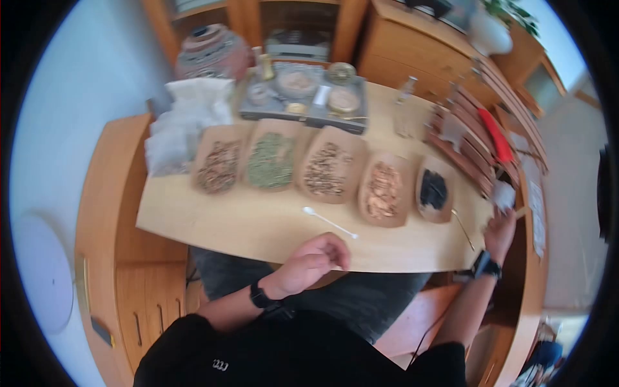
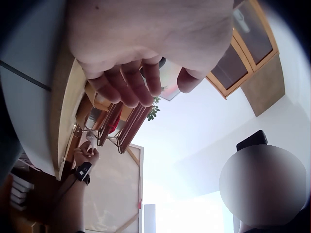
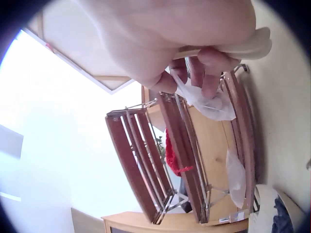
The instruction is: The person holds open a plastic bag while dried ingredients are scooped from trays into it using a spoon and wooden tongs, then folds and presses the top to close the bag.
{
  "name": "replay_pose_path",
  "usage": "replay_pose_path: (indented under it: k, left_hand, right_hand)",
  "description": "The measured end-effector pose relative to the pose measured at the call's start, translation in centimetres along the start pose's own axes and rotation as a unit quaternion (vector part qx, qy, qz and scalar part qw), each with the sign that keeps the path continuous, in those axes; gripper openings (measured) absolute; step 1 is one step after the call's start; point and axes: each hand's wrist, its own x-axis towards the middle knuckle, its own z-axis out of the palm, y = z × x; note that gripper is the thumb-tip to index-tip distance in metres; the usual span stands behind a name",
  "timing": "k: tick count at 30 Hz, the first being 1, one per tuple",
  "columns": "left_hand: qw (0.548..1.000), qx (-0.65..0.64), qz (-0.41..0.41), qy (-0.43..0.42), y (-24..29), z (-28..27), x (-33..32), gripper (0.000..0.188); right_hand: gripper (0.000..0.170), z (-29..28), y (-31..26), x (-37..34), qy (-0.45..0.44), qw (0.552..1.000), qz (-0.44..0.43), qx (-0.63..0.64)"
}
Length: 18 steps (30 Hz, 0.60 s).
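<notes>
My left hand (image 1: 316,258) hovers over the table's front edge with relaxed, slightly bent fingers and nothing in them; its fingers hang loose in the left wrist view (image 2: 131,82). At the table's right end my right hand (image 1: 500,232) pinches a small white translucent pouch (image 3: 211,104) beside the tiered brown rack (image 1: 467,142). A second white pouch (image 3: 235,177) lies on the rack. Several paper trays stand in a row, holding brown pieces (image 1: 219,168), green bits (image 1: 271,161), mixed pieces (image 1: 327,171), orange-tan pieces (image 1: 383,190) and black pieces (image 1: 433,190).
A white spoon (image 1: 330,222) lies in front of the trays, a thin golden stick (image 1: 463,229) near the right end. Behind them are a grey tray (image 1: 309,119) with dishes, clear bags (image 1: 187,126) and glass vessels (image 1: 405,116). Red cloth (image 1: 495,135) hangs on the rack.
</notes>
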Motion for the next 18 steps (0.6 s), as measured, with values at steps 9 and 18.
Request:
replay_pose_path:
  k: [9,18]
  left_hand:
    - [0.988,0.150,0.016,-0.022,4.2,2.7,-0.9,0.043]
    - [0.903,0.411,0.090,0.092,14.6,0.1,-7.9,0.040]
  right_hand:
    - [0.018,20.0,7.2,-21.7,-0.057,0.987,-0.103,-0.110]
    - [0.014,40.9,10.5,-27.5,-0.475,0.805,-0.206,-0.289]
